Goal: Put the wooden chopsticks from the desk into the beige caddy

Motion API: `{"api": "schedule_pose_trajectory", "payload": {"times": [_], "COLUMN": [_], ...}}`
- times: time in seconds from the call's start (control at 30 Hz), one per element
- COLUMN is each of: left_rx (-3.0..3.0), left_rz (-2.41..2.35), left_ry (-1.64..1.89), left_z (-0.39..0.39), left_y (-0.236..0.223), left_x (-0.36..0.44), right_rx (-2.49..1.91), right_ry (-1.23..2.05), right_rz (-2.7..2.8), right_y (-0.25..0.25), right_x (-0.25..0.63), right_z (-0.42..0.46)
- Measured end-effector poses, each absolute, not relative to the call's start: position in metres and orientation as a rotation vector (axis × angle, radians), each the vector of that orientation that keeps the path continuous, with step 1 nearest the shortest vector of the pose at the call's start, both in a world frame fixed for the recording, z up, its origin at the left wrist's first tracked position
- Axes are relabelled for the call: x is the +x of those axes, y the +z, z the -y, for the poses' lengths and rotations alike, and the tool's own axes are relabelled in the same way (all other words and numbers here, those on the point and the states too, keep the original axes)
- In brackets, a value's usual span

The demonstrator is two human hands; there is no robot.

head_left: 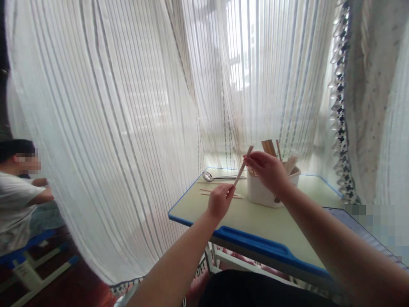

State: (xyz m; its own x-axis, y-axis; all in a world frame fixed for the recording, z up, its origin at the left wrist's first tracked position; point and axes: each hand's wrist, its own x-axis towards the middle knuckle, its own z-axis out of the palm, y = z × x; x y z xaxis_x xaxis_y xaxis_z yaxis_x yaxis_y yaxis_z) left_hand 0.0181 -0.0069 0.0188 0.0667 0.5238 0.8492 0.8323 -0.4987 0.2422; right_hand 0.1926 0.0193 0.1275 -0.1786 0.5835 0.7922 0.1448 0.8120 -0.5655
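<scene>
A light wooden pair of chopsticks slants up to the right between my hands. My left hand is closed round the lower end. Higher up, the fingertips of my right hand pinch the same chopsticks close to the top. Just behind my right hand stands a white utensil holder, partly hidden by my wrist, with a brown wooden utensil and other sticks rising out of it. Loose chopsticks lie on the desk behind my left hand. Beyond them rests a slotted metal spoon.
The pale desk has a blue edge with a moulded groove on my side. Sheer striped curtains hang at the left and behind it. At far left a person sits on a blue seat. A grey-blue surface adjoins at right.
</scene>
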Motion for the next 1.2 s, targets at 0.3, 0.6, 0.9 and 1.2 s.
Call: {"api": "schedule_pose_trajectory", "payload": {"times": [0.3,0.6,0.9,1.2], "left_rx": [-2.173,-1.979,-2.162,-2.109], "left_rz": [0.913,0.63,0.662,0.776], "left_ry": [-1.56,-1.812,-1.483,-1.51], "left_z": [-0.027,-0.058,-0.055,-0.053], "left_y": [0.062,0.052,0.033,0.031], "left_x": [0.115,0.131,0.138,0.138], "right_rx": [-0.536,-0.557,-0.858,-1.028], "right_ry": [0.313,0.283,0.139,-0.06], "right_rz": [1.29,1.094,1.511,1.718], "right_y": [0.149,0.113,0.082,0.077], "right_x": [0.288,0.325,0.305,0.295], "right_z": [-0.046,-0.057,-0.075,-0.069]}}
